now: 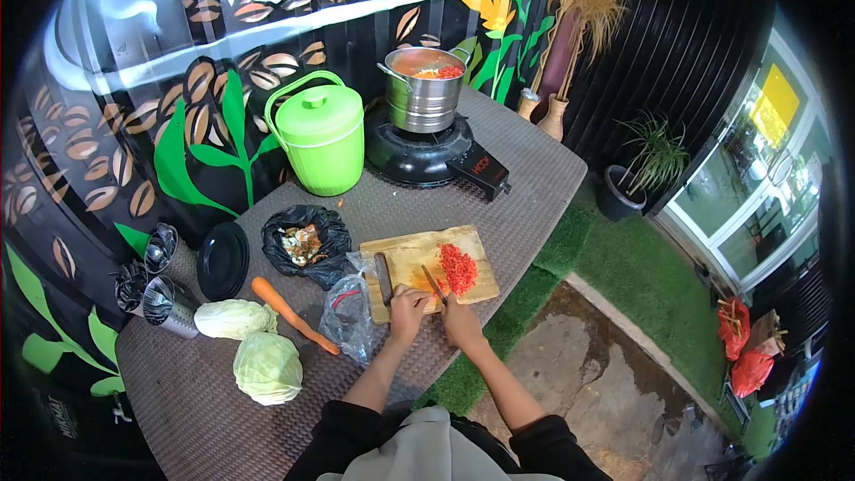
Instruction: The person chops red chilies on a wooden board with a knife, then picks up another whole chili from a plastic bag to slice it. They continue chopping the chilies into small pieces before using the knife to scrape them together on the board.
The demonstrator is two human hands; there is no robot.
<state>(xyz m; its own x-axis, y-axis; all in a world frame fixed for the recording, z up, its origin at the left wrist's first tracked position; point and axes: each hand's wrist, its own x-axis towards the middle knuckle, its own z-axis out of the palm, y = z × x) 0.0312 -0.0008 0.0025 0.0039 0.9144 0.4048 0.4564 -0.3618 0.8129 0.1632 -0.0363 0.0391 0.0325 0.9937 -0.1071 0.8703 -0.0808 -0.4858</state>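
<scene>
My right hand (462,324) is closed around the handle of a knife (434,282), whose blade points away over the wooden cutting board (405,249). Beside it, my left hand (409,313) rests at the board's near edge, fingers bent and pressed together close to the blade. Whatever lies under those fingertips is too small to make out. Finely chopped red pieces (458,269) are heaped on the board's right half. Left of my left hand lies a clear plastic bag (349,319) with something thin and red in it.
Behind the board, a steel pot (423,98) with red contents stands on a portable stove (414,158), near a green lidded bucket (322,138). Leftward are a black bag of scraps (331,234), a carrot (292,313), cabbages (268,368), black plates (223,260) and utensil holders (169,307).
</scene>
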